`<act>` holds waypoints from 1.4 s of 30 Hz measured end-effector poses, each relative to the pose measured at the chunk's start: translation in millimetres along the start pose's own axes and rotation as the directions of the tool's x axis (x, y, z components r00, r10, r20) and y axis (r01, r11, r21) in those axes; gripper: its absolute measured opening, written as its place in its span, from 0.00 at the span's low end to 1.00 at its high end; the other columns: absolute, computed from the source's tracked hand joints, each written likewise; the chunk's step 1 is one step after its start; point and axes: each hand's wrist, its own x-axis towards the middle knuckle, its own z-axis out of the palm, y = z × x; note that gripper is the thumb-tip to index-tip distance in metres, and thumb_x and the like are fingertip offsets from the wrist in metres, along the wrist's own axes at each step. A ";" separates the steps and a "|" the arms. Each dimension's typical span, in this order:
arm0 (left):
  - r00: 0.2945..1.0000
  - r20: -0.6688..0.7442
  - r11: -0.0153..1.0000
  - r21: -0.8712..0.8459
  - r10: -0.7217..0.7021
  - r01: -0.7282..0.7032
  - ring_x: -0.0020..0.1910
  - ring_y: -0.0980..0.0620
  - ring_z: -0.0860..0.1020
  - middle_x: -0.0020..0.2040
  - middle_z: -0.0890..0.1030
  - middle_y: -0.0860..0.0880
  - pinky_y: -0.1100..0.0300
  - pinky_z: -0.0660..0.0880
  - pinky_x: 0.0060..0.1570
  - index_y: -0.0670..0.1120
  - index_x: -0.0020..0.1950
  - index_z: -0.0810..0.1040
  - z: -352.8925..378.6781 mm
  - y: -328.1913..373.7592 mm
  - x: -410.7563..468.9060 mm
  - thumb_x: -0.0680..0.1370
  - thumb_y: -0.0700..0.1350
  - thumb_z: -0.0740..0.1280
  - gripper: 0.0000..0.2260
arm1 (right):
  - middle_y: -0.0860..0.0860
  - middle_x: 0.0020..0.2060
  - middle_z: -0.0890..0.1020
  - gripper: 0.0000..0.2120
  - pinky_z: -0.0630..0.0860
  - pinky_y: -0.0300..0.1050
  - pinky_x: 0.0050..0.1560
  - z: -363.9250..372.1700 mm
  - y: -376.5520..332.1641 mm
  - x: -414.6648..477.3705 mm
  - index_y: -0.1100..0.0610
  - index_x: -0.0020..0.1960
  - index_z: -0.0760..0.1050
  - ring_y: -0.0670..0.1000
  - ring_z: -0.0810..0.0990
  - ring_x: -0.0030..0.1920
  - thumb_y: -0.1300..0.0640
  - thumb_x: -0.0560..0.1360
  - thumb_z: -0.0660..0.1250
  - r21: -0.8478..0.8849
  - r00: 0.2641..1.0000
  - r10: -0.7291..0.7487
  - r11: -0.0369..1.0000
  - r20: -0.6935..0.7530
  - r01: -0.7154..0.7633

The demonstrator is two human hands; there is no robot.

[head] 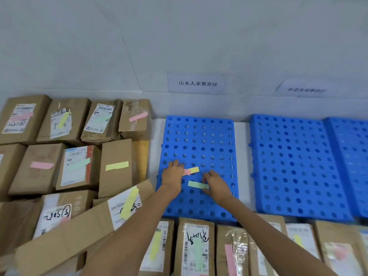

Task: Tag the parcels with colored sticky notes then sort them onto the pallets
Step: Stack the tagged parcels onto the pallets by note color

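Note:
Both my hands reach over the near blue perforated pallet (199,140). My left hand (172,175) lies on the pallet and holds a pink and a yellow sticky note strip (192,170) at their left end. My right hand (216,185) pinches the right end of a green sticky note strip (196,184) that lies on the pallet. Brown cardboard parcels with pink, yellow or green strips are stacked at the left (79,168) and along the front (196,248).
A second blue pallet (294,166) lies to the right, with a third (350,160) beside it. Two paper signs (197,84) hang on the white wall behind the pallets. A tilted parcel (95,218) leans under my left forearm.

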 end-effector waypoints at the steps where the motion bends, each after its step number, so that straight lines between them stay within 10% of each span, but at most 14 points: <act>1: 1.000 -0.006 1.000 0.026 -0.008 0.008 0.65 0.45 0.66 0.65 0.67 0.45 0.54 0.71 0.55 0.43 0.68 0.67 2.4 2.8 3.3 0.74 0.33 0.67 0.23 | 0.53 0.55 0.70 0.11 0.65 0.42 0.43 -0.7 2.0 1.5 0.58 0.54 0.70 0.54 0.71 0.56 0.58 0.75 0.68 -0.013 0.999 -0.032 0.999 -0.019 0.032; 10: 0.993 -0.081 0.953 -0.297 -0.086 0.059 0.56 0.47 0.70 0.52 0.73 0.46 0.56 0.71 0.48 0.44 0.47 0.73 16.8 17.9 18.2 0.77 0.40 0.65 0.01 | 0.51 0.60 0.70 0.19 0.66 0.44 0.52 -13.9 0.8 42.7 0.56 0.62 0.69 0.53 0.69 0.59 0.66 0.73 0.67 -0.187 0.926 -0.378 0.911 -0.021 0.368; 15: 0.982 -0.151 0.852 -0.524 -0.113 0.017 0.48 0.45 0.74 0.50 0.76 0.42 0.52 0.74 0.51 0.40 0.52 0.76 30.7 18.2 18.3 0.76 0.46 0.70 0.11 | 0.53 0.54 0.70 0.14 0.60 0.42 0.46 -19.3 6.6 52.0 0.58 0.55 0.72 0.54 0.68 0.55 0.59 0.73 0.70 -0.229 0.918 -0.396 0.892 0.017 0.389; 21: 0.991 -0.114 0.974 -0.221 -0.068 0.042 0.54 0.49 0.70 0.50 0.73 0.50 0.55 0.71 0.48 0.46 0.48 0.77 33.6 33.2 18.7 0.79 0.45 0.67 0.03 | 0.51 0.49 0.69 0.13 0.61 0.42 0.42 -27.2 13.2 41.7 0.58 0.49 0.69 0.50 0.66 0.48 0.55 0.73 0.72 -0.115 0.953 -0.285 0.948 0.098 0.296; 27: 0.995 -0.090 0.961 -0.274 -0.050 0.023 0.47 0.49 0.73 0.50 0.75 0.46 0.51 0.74 0.46 0.43 0.50 0.77 29.8 37.1 1.9 0.77 0.35 0.62 0.06 | 0.51 0.39 0.72 0.11 0.66 0.44 0.37 -21.6 22.7 13.4 0.56 0.44 0.64 0.51 0.68 0.37 0.64 0.74 0.67 0.111 0.989 -0.128 0.987 0.078 0.119; 33: 0.995 -0.077 0.930 -0.357 0.063 -0.087 0.50 0.49 0.73 0.55 0.71 0.47 0.54 0.73 0.47 0.42 0.56 0.73 36.9 52.5 -11.5 0.78 0.45 0.67 0.10 | 0.52 0.44 0.74 0.11 0.66 0.45 0.38 -17.2 26.1 -4.8 0.55 0.48 0.64 0.52 0.71 0.40 0.60 0.74 0.67 0.073 0.998 -0.039 0.997 0.055 0.035; 42: 0.990 -0.098 0.982 -0.149 0.101 -0.115 0.49 0.49 0.74 0.58 0.68 0.48 0.54 0.74 0.41 0.44 0.58 0.71 37.3 54.6 -6.3 0.75 0.34 0.67 0.14 | 0.55 0.58 0.72 0.16 0.67 0.44 0.43 -3.4 15.6 -4.2 0.60 0.59 0.69 0.54 0.72 0.57 0.55 0.76 0.68 0.010 0.998 0.054 0.999 -0.027 -0.053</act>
